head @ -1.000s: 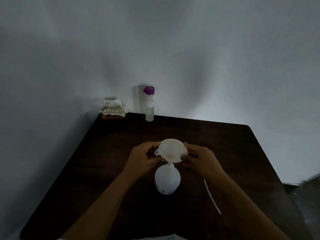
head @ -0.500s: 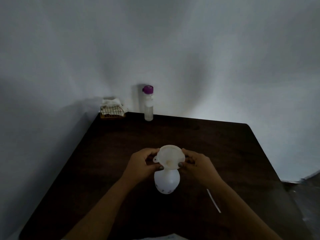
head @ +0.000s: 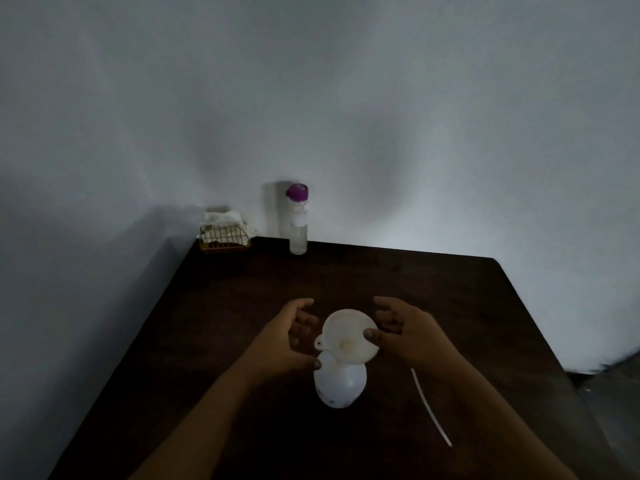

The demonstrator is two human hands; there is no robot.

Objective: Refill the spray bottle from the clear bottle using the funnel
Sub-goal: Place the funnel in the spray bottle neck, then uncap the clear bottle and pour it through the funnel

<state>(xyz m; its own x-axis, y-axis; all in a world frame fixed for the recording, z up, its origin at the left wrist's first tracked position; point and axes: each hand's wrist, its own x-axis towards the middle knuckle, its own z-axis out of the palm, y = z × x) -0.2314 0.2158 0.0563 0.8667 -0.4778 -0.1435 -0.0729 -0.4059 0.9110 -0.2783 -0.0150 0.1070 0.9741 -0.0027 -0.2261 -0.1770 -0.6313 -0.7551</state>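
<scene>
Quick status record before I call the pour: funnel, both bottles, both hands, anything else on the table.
funnel: seated in the spray bottle neck
spray bottle: upright, between the hands
clear bottle: upright at far edge, purple cap on
left hand: open, beside the spray bottle
right hand: open, thumb on funnel rim
other: white tube lying right of spray bottle; basket at far left corner

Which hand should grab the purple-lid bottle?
Left, probably. The left hand looks free, on the same side as the clear bottle; the right hand has its thumb on the funnel and could steady it.
</scene>
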